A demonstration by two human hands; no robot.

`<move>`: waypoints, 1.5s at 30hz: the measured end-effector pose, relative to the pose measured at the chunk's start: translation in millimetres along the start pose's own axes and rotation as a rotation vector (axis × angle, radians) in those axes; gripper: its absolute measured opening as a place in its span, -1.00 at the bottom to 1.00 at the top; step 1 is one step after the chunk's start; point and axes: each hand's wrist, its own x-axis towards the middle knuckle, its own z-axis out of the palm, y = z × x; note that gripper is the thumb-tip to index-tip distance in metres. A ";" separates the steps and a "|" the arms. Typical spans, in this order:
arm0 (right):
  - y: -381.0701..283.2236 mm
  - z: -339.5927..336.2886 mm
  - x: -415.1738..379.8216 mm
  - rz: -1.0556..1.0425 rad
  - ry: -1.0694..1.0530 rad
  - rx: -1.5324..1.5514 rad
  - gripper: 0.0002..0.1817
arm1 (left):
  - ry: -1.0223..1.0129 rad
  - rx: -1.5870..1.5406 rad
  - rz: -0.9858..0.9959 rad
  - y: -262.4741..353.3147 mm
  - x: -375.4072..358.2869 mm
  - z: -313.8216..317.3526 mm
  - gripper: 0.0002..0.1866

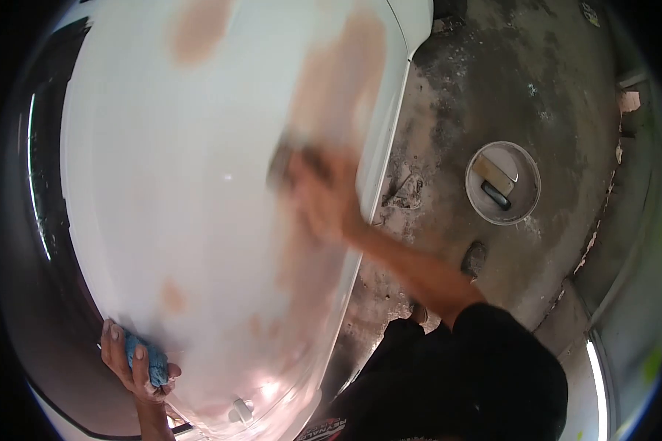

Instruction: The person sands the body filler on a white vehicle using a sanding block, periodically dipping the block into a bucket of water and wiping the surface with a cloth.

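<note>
A white car body panel (162, 147) spreads before me, with reddish-brown patches (346, 73) along its right part. My right hand (324, 191) presses on the panel at the edge of the largest patch, its fingers around a dark sanding block (279, 167). Hand and block are smeared by motion. At the lower left, my left hand (136, 364) rests against the panel's edge by the dark window. Its fingers are closed around a crumpled blue cloth (148, 360).
On the stained concrete floor (449, 110) to the right stands a round bucket (469, 198) with a tan flat piece and a dark block inside. A door handle (241, 410) sticks out at the bottom. Dark car glass (40, 184) borders the panel's left side.
</note>
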 end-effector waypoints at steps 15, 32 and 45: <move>65.4 -6.5 33.9 0.036 0.124 -0.324 -0.44 | -0.016 0.056 0.020 -1.8 0.0 -0.4 -0.32; 61.4 -6.0 -85.6 0.344 -0.009 -0.192 -0.39 | -0.018 0.060 0.015 -7.5 -9.2 -0.6 -0.32; 159.7 -19.6 3.1 0.386 0.122 -0.013 -0.38 | -0.055 0.058 -0.019 -1.2 -3.9 -6.2 -0.31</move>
